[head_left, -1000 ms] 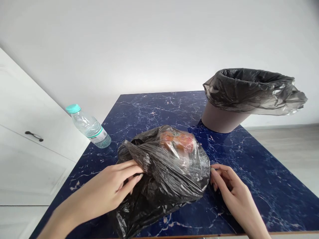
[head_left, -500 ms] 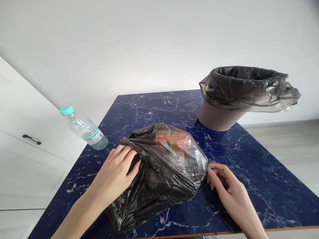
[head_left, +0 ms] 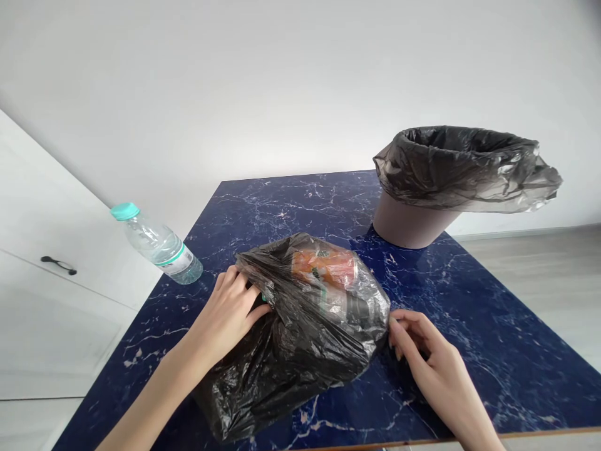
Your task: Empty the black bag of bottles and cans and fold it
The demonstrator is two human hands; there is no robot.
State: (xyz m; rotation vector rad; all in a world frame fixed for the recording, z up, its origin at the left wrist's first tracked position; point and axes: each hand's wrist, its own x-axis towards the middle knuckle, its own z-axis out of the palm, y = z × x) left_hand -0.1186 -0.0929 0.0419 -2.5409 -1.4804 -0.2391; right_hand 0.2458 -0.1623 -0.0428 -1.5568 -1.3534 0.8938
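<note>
A crumpled black plastic bag (head_left: 300, 344) lies on the dark blue marbled table (head_left: 469, 313), with something orange (head_left: 323, 266) showing through its thin top. My left hand (head_left: 230, 310) is at the bag's left side, fingers curled into the folds by its opening and gripping the plastic. My right hand (head_left: 422, 351) rests on the table at the bag's right edge, fingertips bent and pinching the film there.
A clear water bottle (head_left: 157, 244) with a teal cap lies near the table's left edge. A bin (head_left: 413, 222) lined with a black bag (head_left: 464, 169) stands at the back right. A white cabinet (head_left: 51, 288) is on the left, grey floor on the right.
My left hand has slid up and forward along the bag's left side and curled into its folds. The bag has shifted slightly and bunched up. My right hand has barely moved.
</note>
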